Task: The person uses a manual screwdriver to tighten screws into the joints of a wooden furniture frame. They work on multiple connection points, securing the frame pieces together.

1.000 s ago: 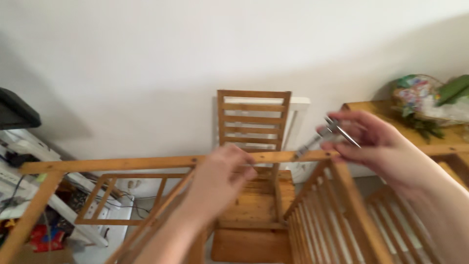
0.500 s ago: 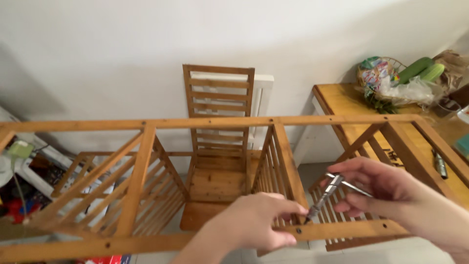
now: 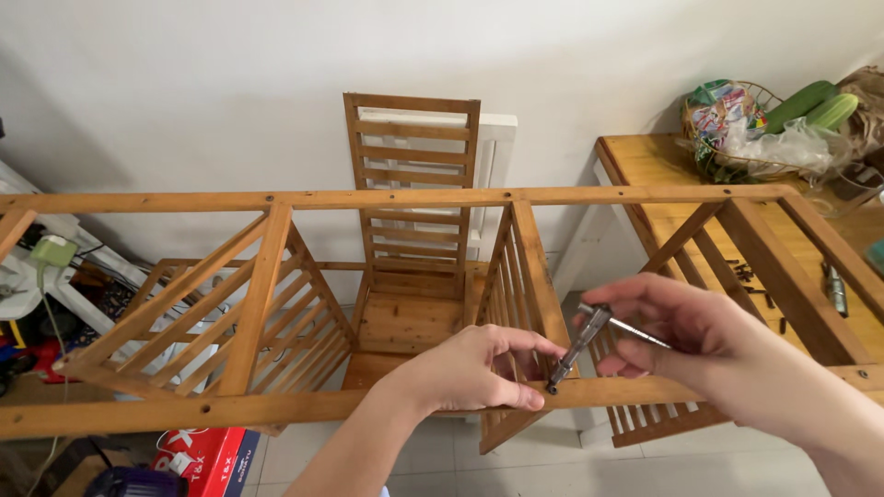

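A long wooden slatted shelf frame [image 3: 276,198] lies across the view, its near rail [image 3: 184,414] at the bottom. My left hand [image 3: 470,373] grips that near rail beside a slatted divider [image 3: 525,267]. My right hand [image 3: 686,336] holds a small metal screwdriver-type tool [image 3: 578,345] tilted down, its tip touching the near rail right next to my left fingertips.
A wooden slatted panel [image 3: 412,161] leans upright against the white wall. At right a wooden table [image 3: 663,166] carries a wire basket of bags and green vegetables [image 3: 764,120], loose screws [image 3: 750,276] and a metal tool [image 3: 836,290]. A red box [image 3: 207,451] lies on the floor; clutter and cables at left.
The view has dropped and widened from the frame's corner to the near rail. Both hands moved down to that rail, and the tool tip now rests on it.
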